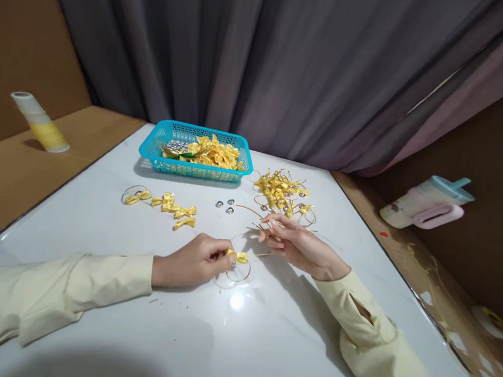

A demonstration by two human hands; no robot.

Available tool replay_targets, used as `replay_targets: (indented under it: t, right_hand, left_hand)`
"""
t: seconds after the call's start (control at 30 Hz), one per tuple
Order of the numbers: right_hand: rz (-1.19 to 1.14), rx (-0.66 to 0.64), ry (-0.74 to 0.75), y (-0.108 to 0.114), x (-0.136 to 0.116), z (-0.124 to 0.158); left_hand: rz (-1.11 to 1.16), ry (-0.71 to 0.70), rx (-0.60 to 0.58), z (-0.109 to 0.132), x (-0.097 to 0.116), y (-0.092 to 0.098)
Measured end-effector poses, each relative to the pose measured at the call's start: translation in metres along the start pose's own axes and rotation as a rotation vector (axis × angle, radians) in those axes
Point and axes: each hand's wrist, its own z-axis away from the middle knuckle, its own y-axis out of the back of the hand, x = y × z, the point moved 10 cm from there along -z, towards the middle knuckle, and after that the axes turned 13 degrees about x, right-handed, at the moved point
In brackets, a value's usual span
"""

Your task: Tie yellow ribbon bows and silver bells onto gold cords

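On the white table (80, 314), left hand (192, 261) pinches a yellow bow (237, 256); right hand (293, 242) pinches thin wire, barely visible.

Both forearms come in low from the bottom corners, sleeves down to the wrists. Left hand (194, 261) is curled knuckles-up, fingertips pinched together. Right hand (295, 243) lies on its side, fingers stretched out leftward, tips pinched too.

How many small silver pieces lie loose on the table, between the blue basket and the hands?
3 silver pieces lie in a small cluster on the white table, just in front of the blue basket. More silver ones sit inside the basket, and some may hide in the bow pile.
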Motion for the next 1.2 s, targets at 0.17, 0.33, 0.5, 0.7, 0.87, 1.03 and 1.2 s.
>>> replay_targets:
  t: [0.17, 0.33, 0.5, 0.7, 0.87, 1.03, 1.2]
  right_hand:
    - [0.396, 0.045, 0.153, -0.01, -0.002, 0.01]
    - [0.556, 0.062, 0.235, -0.024, 0.004, 0.017]
    - [0.382, 0.101, 0.151, -0.021, 0.013, 0.014]
    - [0.246, 0.117, 0.093, -0.019, 0.017, 0.013]
    - [0.224, 0.132, 0.118, -0.018, 0.015, 0.014]
    - [0.227, 0.144, 0.127, -0.016, 0.015, 0.015]
    - [0.215, 0.137, 0.165, -0.016, 0.014, 0.014]
  left_hand:
    - [0.027, 0.057, 0.007, -0.001, -0.002, 0.002]
    - [0.012, 0.034, -0.002, 0.0, -0.001, 0.0]
    - [0.006, 0.013, -0.016, 0.001, -0.001, -0.002]
    - [0.035, 0.047, -0.07, 0.001, 0.001, -0.005]
    - [0.131, 0.094, -0.103, 0.002, 0.001, -0.007]
    - [0.202, 0.127, -0.102, 0.003, -0.003, -0.007]
    - [0.161, 0.103, -0.095, 0.002, -0.002, -0.006]
